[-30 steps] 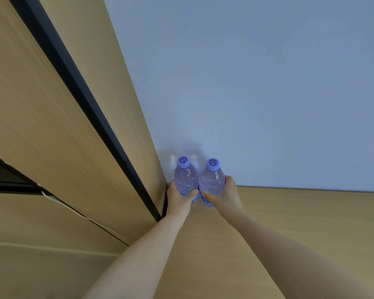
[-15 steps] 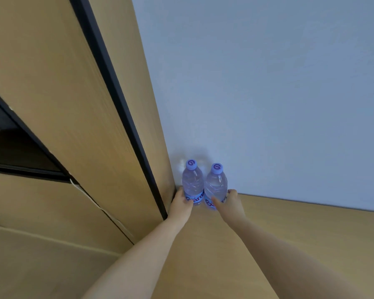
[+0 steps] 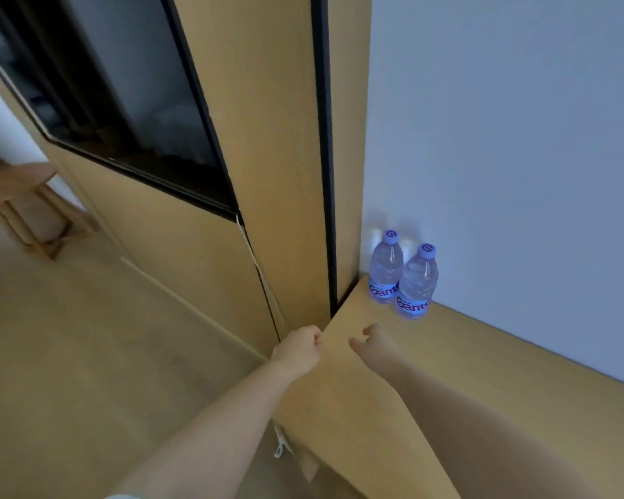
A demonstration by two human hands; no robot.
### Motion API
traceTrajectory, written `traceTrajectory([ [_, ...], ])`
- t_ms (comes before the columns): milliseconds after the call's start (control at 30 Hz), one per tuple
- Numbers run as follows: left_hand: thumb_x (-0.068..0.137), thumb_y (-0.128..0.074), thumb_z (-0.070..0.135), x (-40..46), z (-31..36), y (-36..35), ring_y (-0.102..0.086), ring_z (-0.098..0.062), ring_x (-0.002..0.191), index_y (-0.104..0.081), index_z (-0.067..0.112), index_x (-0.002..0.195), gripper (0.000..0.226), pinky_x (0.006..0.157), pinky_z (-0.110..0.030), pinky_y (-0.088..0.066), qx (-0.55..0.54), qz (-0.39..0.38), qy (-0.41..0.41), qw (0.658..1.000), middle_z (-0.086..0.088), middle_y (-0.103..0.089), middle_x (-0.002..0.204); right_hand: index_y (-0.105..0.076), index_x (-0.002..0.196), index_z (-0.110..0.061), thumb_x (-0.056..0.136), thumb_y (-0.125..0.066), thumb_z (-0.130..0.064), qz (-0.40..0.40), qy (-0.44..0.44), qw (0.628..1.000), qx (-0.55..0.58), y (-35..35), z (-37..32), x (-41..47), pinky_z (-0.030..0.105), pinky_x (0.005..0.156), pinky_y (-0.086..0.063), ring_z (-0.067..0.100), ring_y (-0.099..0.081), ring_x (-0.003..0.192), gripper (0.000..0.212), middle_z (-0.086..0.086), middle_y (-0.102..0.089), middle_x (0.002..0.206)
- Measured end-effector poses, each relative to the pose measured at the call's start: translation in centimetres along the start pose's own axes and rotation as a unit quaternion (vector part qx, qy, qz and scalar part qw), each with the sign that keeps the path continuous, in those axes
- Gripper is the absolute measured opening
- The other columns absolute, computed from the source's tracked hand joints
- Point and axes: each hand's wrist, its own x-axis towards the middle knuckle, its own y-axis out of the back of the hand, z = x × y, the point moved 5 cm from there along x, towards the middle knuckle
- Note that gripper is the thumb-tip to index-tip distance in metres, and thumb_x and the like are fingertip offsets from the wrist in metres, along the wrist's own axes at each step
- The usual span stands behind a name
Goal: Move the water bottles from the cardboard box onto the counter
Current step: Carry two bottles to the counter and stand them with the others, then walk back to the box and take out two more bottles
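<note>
Both hands empty. My left hand (image 3: 298,345) has fingers loosely curled, nothing in it, over the near-left edge of the counter (image 3: 483,383). My right hand (image 3: 377,345) is relaxed, thumb and fingers a bit spread, nothing held, hovering above the counter top just right of the left one.

Two water bottles (image 3: 400,275) stand upright at the far-left corner of the counter, touching each other, against the wall (image 3: 501,138) and just beside the tall wooden cabinet (image 3: 278,156). Caps on, labels facing me. Well apart from both hands.

Cardboard box: not in view, so can't say how many bottles are left in it. My read: this pair is placed, the step in hand is heading to the box for the next load.

How to do that well:
- Pull hands clear low and straight toward me, no sweep near the bottles; they're light and narrow, an elbow or wrist nudge likely tips them.
- One bottle per hand, grip round the body mid-height, not the cap.
- Set the next pair just right of the standing two, along the wall. Free counter runs that way.
- Put them down flat, let go only once the base sits square.

Floor (image 3: 69,336) and a wooden stool (image 3: 26,196) sit far left, out of the path.
</note>
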Motion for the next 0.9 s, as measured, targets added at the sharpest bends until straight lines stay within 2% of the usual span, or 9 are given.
traceTrajectory([
  [67, 0.101, -0.04, 0.031, -1.8, -2.7, 1.5, -0.058, -0.022, 0.114, -0.053, 0.018, 0.132, 0.036, 0.093, -0.037, -0.049, 0.031, 0.021, 0.025, 0.999, -0.002, -0.061, 0.127, -0.046, 0.126, -0.001, 0.093, -0.059, -0.031, -0.027, 0.031, 0.999, -0.021, -2.4, -2.1, -0.8, 0.031, 0.087, -0.043, 0.025, -0.055, 0.104, 0.046, 0.015, -0.055, 0.121],
  [167, 0.101, -0.04, 0.032, -4.3, -7.3, 4.2, -0.06, -0.025, 0.111, -0.059, 0.017, 0.122, 0.032, 0.091, -0.037, -0.049, 0.052, 0.059, 0.08, 0.994, -0.005, -0.064, 0.121, -0.05, 0.123, -0.004, 0.095, -0.056, -0.033, -0.072, 0.085, 0.99, -0.081, -5.9, -5.7, -1.8, 0.028, 0.076, -0.039, 0.021, -0.055, 0.095, 0.04, 0.008, -0.056, 0.107],
  [233, 0.1, -0.039, 0.032, -6.1, -10.7, 6.1, -0.06, -0.027, 0.111, -0.062, 0.016, 0.116, 0.032, 0.088, -0.035, -0.048, 0.061, 0.078, 0.122, 0.988, -0.007, -0.066, 0.119, -0.05, 0.122, -0.006, 0.096, -0.053, -0.034, -0.108, 0.114, 0.981, -0.113, -8.2, -8.2, -2.5, 0.029, 0.076, -0.043, 0.023, -0.058, 0.1, 0.038, 0.007, -0.058, 0.107],
  [333, 0.098, -0.04, 0.028, -8.5, -16.2, 8.9, -0.062, -0.028, 0.11, -0.066, 0.015, 0.11, 0.032, 0.088, -0.036, -0.049, 0.069, 0.092, 0.184, 0.976, -0.011, -0.066, 0.117, -0.05, 0.12, -0.005, 0.097, -0.051, -0.034, -0.16, 0.173, 0.955, -0.182, -12.4, -12.1, -3.6, 0.031, 0.072, -0.048, 0.02, -0.06, 0.085, 0.037, 0.0, -0.054, 0.087],
  [367, 0.097, -0.04, 0.027, -9.3, -18.1, 9.8, -0.063, -0.028, 0.109, -0.066, 0.014, 0.109, 0.031, 0.087, -0.036, -0.05, 0.072, 0.095, 0.205, 0.971, -0.012, -0.067, 0.116, -0.049, 0.122, -0.005, 0.097, -0.051, -0.035, -0.175, 0.193, 0.942, -0.209, -14.0, -13.6, -3.9, 0.032, 0.071, -0.048, 0.019, -0.059, 0.083, 0.039, 0.001, -0.055, 0.088],
  [467, 0.096, -0.042, 0.023, -11.5, -24.3, 12.6, -0.065, -0.027, 0.106, -0.066, 0.012, 0.107, 0.029, 0.083, -0.034, -0.05, 0.074, 0.101, 0.255, 0.959, -0.01, -0.068, 0.114, -0.045, 0.133, -0.007, 0.097, -0.051, -0.038, -0.212, 0.235, 0.911, -0.264, -19.1, -18.2, -5.0, 0.033, 0.085, -0.051, 0.023, -0.06, 0.104, 0.048, 0.01, -0.058, 0.12],
  [500, 0.095, -0.043, 0.022, -12.1, -26.3, 13.6, -0.065, -0.027, 0.105, -0.066, 0.011, 0.107, 0.028, 0.083, -0.034, -0.051, 0.073, 0.101, 0.269, 0.955, -0.01, -0.068, 0.113, -0.045, 0.135, -0.008, 0.097, -0.051, -0.04, -0.219, 0.244, 0.903, -0.278, -20.9, -19.8, -5.3, 0.033, 0.087, -0.051, 0.023, -0.059, 0.107, 0.05, 0.009, -0.057, 0.125],
  [700, 0.096, -0.04, 0.023, -15.5, -38.6, 21.4, -0.06, -0.027, 0.114, -0.06, 0.015, 0.117, 0.03, 0.09, -0.033, -0.048, 0.058, 0.124, 0.327, 0.935, -0.01, -0.063, 0.123, -0.047, 0.133, -0.01, 0.096, -0.05, -0.04, -0.247, 0.289, 0.852, -0.358, -32.2, -30.7, -6.6, 0.04, 0.097, -0.047, 0.027, -0.056, 0.115, 0.047, 0.01, -0.055, 0.13],
  [900, 0.096, -0.037, 0.024, -18.5, -48.9, 27.2, -0.058, -0.029, 0.116, -0.057, 0.016, 0.124, 0.035, 0.092, -0.034, -0.046, 0.034, 0.136, 0.367, 0.92, -0.009, -0.061, 0.126, -0.045, 0.134, -0.004, 0.099, -0.051, -0.035, -0.265, 0.327, 0.814, -0.399, -42.4, -39.8, -8.1, 0.03, 0.097, -0.041, 0.029, -0.049, 0.126, 0.048, 0.015, -0.05, 0.139],
])
